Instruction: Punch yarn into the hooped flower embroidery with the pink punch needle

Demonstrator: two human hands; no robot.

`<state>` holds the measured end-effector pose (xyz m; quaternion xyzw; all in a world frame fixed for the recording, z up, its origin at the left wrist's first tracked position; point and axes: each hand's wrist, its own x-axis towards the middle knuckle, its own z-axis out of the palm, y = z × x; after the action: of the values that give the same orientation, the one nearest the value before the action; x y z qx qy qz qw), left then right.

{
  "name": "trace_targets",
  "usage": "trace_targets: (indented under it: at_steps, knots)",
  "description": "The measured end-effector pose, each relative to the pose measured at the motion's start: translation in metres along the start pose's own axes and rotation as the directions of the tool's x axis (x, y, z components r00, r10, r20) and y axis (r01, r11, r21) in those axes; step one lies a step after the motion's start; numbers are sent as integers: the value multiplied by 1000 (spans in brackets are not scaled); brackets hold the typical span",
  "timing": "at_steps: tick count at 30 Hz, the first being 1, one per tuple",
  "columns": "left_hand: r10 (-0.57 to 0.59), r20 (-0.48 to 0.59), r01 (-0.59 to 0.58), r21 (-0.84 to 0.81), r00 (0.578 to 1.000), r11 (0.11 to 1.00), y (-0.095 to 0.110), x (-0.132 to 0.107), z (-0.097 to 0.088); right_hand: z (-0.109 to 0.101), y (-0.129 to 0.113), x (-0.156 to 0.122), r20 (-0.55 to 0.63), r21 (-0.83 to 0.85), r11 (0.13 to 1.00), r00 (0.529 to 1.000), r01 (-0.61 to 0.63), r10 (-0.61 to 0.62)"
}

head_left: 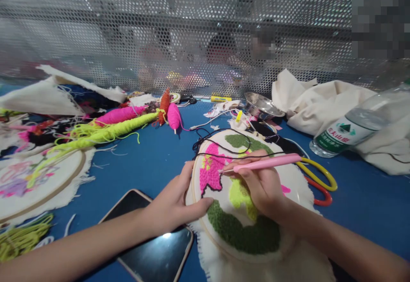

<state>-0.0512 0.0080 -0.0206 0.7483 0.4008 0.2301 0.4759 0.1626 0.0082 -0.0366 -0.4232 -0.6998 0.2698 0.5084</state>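
Note:
An embroidery hoop (196, 175) with white cloth lies on the blue table, tufted with pink, neon yellow and green patches. My left hand (174, 203) grips the hoop's left rim, thumb lying on the cloth. My right hand (264, 186) is closed on a pink punch needle (267, 163), whose metal tip touches the pink patch (209, 173). A black thread (218, 143) runs from the needle across the cloth.
A phone (153, 248) lies under my left forearm. Yellow and red scissors (320, 179) lie right of the hoop, a water bottle (349, 130) and bunched cloth (320, 102) beyond. Yarn skeins (109, 132), a metal bowl (262, 104) and a second hoop (35, 183) sit left and behind. A perforated screen (205, 30) closes the back.

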Motion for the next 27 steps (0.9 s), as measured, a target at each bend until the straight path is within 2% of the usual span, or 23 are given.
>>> trace_targets:
  at_steps: [4, 8, 12, 16, 19, 22, 24, 27]
  knots:
    - [-1, -6, 1, 12, 1000, 1000, 0, 0, 0, -1, -2, 1, 56, -28, 1000, 998, -13, 14]
    - [-15, -21, 15, -6, 1000, 1000, 1, 1, 0, 1, -2, 1, 60, -53, 998, 997, -43, 46]
    - [-16, 1, 16, -5, 1000, 1000, -1, 1, -1, 5, -5, 5, 144, -110, 994, 989, -7, 23]
    - [39, -14, -39, -33, 999, 999, -1, 0, 0, 8, -7, 7, 267, -212, 972, 963, 103, -44]
    - [29, -11, -30, -68, 1000, 997, 2, -1, 1, 6, -6, 6, 185, -109, 990, 980, 92, -71]
    - [12, -14, -12, -66, 1000, 998, 4, -1, 1, 2, -4, 3, 61, -16, 999, 997, -38, 39]
    - [10, -13, -11, -72, 1000, 997, 4, 0, 1, 0, -2, 1, 35, 0, 995, 995, -96, 96]
    - [16, 5, -16, -82, 1000, 996, 3, 1, 0, 0, 0, 0, 29, 6, 995, 995, -99, 99]
